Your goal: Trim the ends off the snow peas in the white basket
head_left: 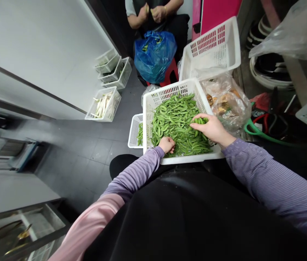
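Observation:
A white plastic basket [149,105] in front of me holds a heap of green pea pods [174,114]. Near its right side, my right hand [208,127] is closed around a small bunch of pea pods [201,121], held over the heap. At the basket's near left corner, my left hand [167,145] has its fingers curled low over the pods. Whatever is between those fingers is hidden or too small to make out.
Left of the basket is a smaller white basket [134,134] with pods. Beyond stand a blue plastic bag [155,58] and a seated person [157,14]. A tilted white basket [210,47] and a clear bag [226,99] lie to the right. Pale stalks [103,105] fill another basket.

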`<state>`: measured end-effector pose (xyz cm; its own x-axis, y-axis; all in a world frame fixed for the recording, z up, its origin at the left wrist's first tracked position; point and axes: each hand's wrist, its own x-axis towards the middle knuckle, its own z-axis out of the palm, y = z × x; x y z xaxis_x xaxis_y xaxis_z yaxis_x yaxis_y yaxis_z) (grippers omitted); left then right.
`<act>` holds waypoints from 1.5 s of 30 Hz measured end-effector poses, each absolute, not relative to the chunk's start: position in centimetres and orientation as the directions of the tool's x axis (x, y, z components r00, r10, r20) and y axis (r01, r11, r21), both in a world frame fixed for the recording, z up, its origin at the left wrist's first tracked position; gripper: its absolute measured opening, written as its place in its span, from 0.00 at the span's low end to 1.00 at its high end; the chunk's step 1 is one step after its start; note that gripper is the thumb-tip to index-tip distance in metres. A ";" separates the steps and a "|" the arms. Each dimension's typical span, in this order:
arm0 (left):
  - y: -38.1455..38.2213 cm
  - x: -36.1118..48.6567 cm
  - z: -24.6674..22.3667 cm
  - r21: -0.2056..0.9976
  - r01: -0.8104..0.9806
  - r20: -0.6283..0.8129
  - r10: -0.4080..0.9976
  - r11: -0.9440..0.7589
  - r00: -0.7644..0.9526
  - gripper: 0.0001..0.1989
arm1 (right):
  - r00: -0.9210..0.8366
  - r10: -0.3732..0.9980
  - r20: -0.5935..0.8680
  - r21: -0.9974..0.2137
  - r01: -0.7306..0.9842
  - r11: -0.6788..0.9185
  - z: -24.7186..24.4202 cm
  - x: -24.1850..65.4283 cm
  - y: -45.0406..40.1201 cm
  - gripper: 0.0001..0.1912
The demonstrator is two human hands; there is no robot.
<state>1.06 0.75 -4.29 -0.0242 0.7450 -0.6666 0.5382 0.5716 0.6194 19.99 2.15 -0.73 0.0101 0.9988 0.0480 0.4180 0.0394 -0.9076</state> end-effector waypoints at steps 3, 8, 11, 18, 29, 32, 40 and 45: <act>0.9 0.3 -3.8 0.643 0.626 -0.612 0.788 0.442 0.072 0.14 | 0.023 0.998 0.058 -0.921 0.386 0.045 -1.1 20.2 2.5 0.15; 2.0 1.8 0.6 0.704 0.709 -0.503 0.737 0.045 0.453 0.13 | -0.053 0.999 0.013 -0.893 0.448 0.035 -1.3 20.0 2.5 0.17; 2.6 2.7 2.7 0.411 0.848 -0.468 0.721 -0.334 0.511 0.14 | -0.131 0.980 0.152 -0.754 0.625 0.200 -1.1 19.8 2.1 0.12; 3.1 3.1 4.8 0.023 0.648 -0.456 0.569 -0.761 0.684 0.11 | -0.583 0.801 0.135 -0.435 0.691 0.577 -0.9 18.7 0.8 0.08; 2.8 1.6 -1.4 0.234 0.852 -0.357 0.774 -0.468 0.523 0.12 | 0.036 0.986 -0.163 -0.951 -0.273 -0.147 -0.1 22.4 3.6 0.13; 2.1 0.5 -4.2 0.158 0.838 -0.494 0.693 -0.523 0.526 0.20 | 0.051 0.976 -0.214 -0.928 -0.324 -0.186 0.6 24.7 4.5 0.12; 2.1 7.5 -8.7 0.175 0.823 -0.493 0.675 -0.541 0.549 0.17 | -0.012 0.956 -0.294 -0.864 -0.424 -0.271 0.7 23.4 4.4 0.07; 2.4 8.8 -9.6 0.209 0.897 -0.522 0.731 -0.390 0.440 0.14 | 0.025 0.954 -0.298 -0.901 -0.337 -0.272 0.0 22.7 4.2 0.11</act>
